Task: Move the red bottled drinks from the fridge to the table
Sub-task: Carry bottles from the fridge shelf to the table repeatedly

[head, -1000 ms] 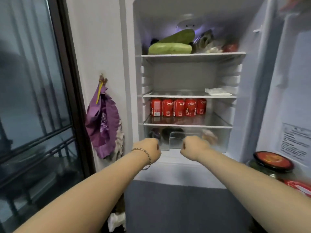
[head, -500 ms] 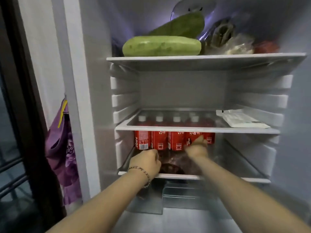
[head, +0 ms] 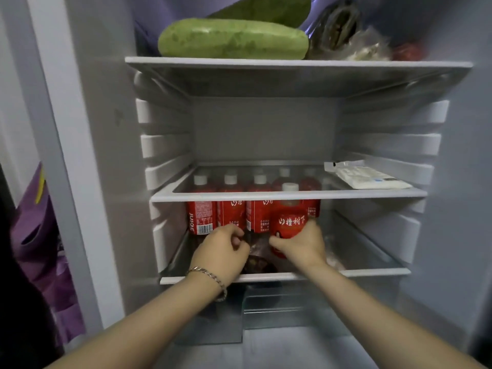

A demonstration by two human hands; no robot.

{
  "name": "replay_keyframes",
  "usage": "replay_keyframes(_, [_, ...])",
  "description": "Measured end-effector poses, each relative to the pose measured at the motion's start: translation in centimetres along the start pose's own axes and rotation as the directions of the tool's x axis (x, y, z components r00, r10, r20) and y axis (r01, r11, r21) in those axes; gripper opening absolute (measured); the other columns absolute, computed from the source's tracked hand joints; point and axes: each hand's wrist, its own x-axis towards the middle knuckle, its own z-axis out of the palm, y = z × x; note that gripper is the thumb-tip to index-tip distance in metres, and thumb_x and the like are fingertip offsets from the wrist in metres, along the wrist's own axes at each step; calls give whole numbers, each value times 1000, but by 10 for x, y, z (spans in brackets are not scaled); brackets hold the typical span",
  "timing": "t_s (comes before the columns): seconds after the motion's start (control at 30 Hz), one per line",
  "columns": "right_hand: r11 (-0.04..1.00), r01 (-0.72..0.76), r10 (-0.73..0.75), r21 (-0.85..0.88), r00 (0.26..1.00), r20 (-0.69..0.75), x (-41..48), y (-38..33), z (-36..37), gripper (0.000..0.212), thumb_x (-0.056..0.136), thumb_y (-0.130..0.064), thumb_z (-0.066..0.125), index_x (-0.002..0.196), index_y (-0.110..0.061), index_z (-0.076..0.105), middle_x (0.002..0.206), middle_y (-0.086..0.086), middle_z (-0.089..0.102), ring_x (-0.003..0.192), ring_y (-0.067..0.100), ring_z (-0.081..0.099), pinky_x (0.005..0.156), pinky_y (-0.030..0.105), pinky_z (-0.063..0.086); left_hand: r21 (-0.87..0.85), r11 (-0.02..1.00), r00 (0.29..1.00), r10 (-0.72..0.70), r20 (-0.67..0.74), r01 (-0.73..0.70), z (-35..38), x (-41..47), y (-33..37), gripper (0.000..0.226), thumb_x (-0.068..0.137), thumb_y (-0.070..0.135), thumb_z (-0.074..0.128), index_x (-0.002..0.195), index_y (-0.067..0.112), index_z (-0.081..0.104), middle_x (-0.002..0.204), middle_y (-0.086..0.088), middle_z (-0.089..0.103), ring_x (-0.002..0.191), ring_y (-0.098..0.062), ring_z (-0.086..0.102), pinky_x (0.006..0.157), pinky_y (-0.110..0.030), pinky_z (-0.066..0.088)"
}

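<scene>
The plastic drink bottles point(head: 230, 214) on the lower glass shelf are red with white caps, white lettering and a white barcode patch on the leftmost. The long mottled gourd point(head: 233, 39) on the top shelf is pale green with lighter streaks, and a darker green one point(head: 266, 8) lies behind it. The flat sealed packet point(head: 367, 177) is white. The fridge walls point(head: 263, 129) are grey-white. The crumpled cloth bag point(head: 34, 235) at left is purple with a yellow strip. The chain bracelet point(head: 210, 278) is silver.
</scene>
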Motion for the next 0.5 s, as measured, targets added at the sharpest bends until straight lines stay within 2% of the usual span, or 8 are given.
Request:
replay_keyframes(0.1, [999,34,-34,18,999,13,-34,-3,-3,84,49,-32,86,120,-16,44,111,3,58,99,20,60,81,30,51,-73,991,991,112,-67,-117,-3,-11,12,26,86,29,58,110,21,60,98,10,55,72,-5,55,75,-24,49])
replay_keyframes(0.2, [1000,23,-23,12,1000,-7,-49,-9,0,86,51,-42,86,121,-19,43,113,1,57,99,19,60,75,28,49,-52,972,968,220,-123,-228,-12,-20,25,37,85,38,58,118,23,56,104,14,50,82,-5,56,78,-23,48])
replay_keyframes(0.33, [999,-6,5,-43,1000,-13,-54,-15,2,87,54,-45,84,125,-19,40,119,1,54,102,21,59,71,26,43,-40,971,964,228,-137,-236,-15,-15,31,46,84,42,61,123,19,56,121,7,56,109,-9,53,88,-16,38])
replay_keyframes(0.5, [996,31,-31,-79,999,7,-59,-14,3,87,51,-52,81,125,-25,45,118,0,57,104,21,61,72,27,47,-27,968,966,245,-78,-248,-9,-9,35,52,83,43,63,129,21,53,129,5,55,116,-10,52,86,-14,33])
